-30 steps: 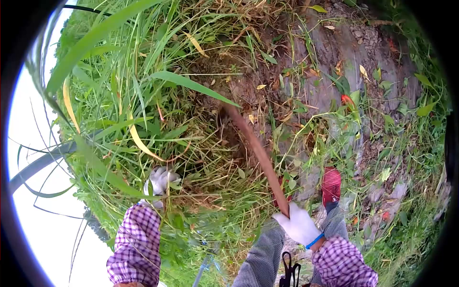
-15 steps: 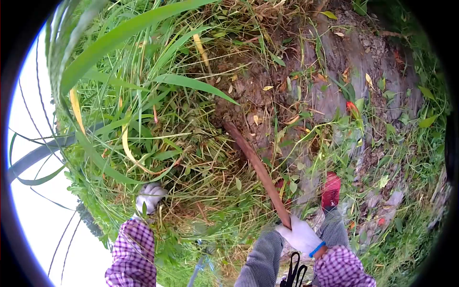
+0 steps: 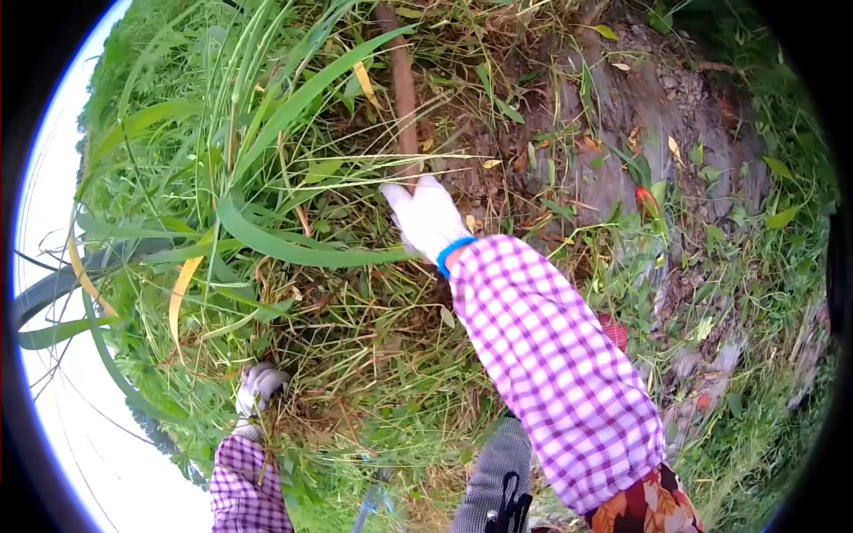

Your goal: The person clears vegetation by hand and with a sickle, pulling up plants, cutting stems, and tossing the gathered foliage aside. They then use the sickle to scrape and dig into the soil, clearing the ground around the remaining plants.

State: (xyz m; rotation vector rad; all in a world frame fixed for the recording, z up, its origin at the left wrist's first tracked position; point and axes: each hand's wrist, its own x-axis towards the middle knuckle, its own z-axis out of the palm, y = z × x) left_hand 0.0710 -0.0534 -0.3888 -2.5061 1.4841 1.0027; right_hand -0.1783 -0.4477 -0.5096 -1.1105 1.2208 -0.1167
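Observation:
My right hand point(image 3: 428, 218), in a white glove with a blue cuff, is closed around the lower end of a brown wooden handle point(image 3: 402, 98). The handle reaches away toward the top of the view; its far end is hidden or out of sight, so the kind of tool does not show. At the lower left, my left hand point(image 3: 259, 386), also gloved, has its fingers curled at the edge of the cut or flattened grass point(image 3: 355, 355). Some stems stick out beside its fingers, so it appears closed on grass.
Tall green blades point(image 3: 302, 253) arch across the left and middle. On the right lies a strip of dirty plastic sheeting point(image 3: 613, 160) strewn with leaves. A red shoe point(image 3: 613, 331) shows partly behind my right sleeve point(image 3: 560, 373). Low weeds point(image 3: 782, 426) border the right side.
My right hand has swung forward and up from near my legs, carrying the wooden handle toward the top. My left hand has shifted slightly down and left. The tall blades have moved.

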